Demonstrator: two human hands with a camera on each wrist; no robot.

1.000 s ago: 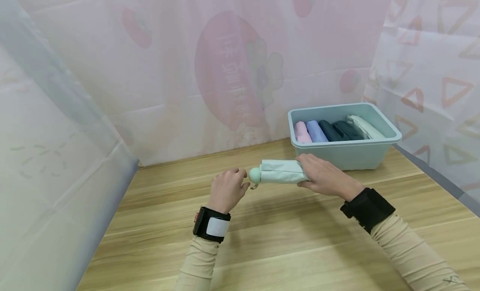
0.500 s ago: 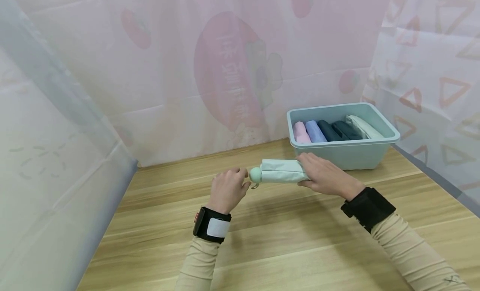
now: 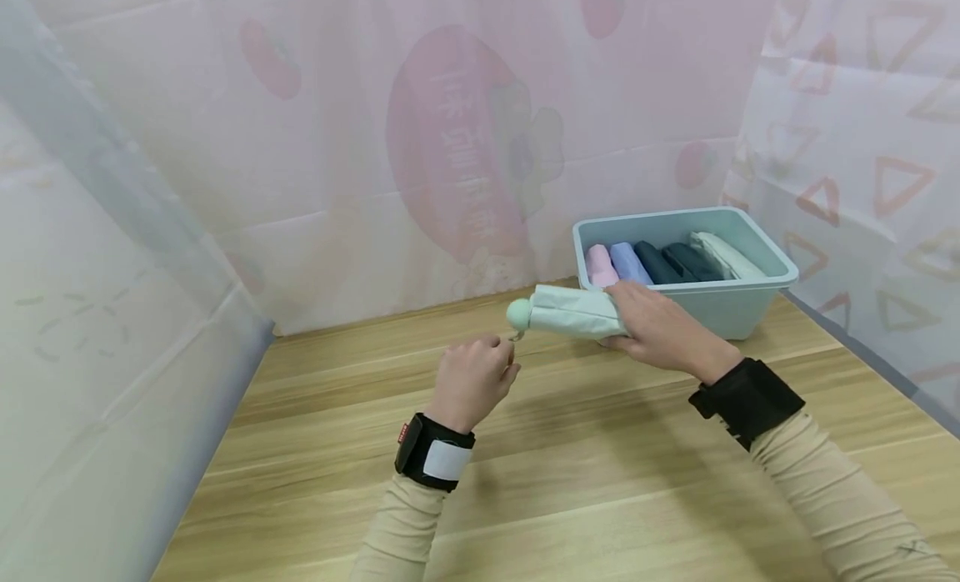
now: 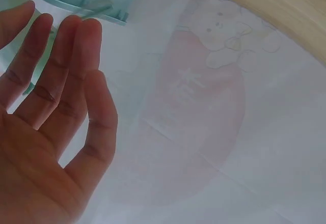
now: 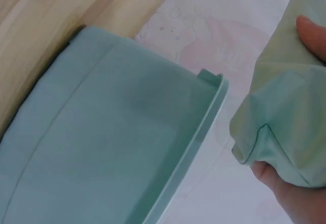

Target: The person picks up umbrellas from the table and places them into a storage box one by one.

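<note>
Mint-green folded umbrella [image 3: 572, 312] had risen off the wooden table [image 3: 570, 465] toward the bin [image 3: 738, 308], our right hand [image 3: 660, 332] wrapped round its canopy. Our left hand [image 3: 472, 382] had let go; its fingers [image 4: 76, 71] hung relaxed just below the handle, so the transfer looked under way.

wooden table [image 3: 570, 482], pink printed curtain [image 3: 420, 132] behind

The right hand [image 3: 660, 332] grips a folded mint umbrella [image 3: 570, 313] lifted off the wooden table [image 3: 570, 474], its round handle pointing to nine o'clock. The left hand [image 3: 472, 382] hovers just below that handle at seven o'clock, fingers loosely curled. Behind the umbrella, at two o'clock, a teal bin [image 3: 750, 303] holds rolled umbrellas.
</note>
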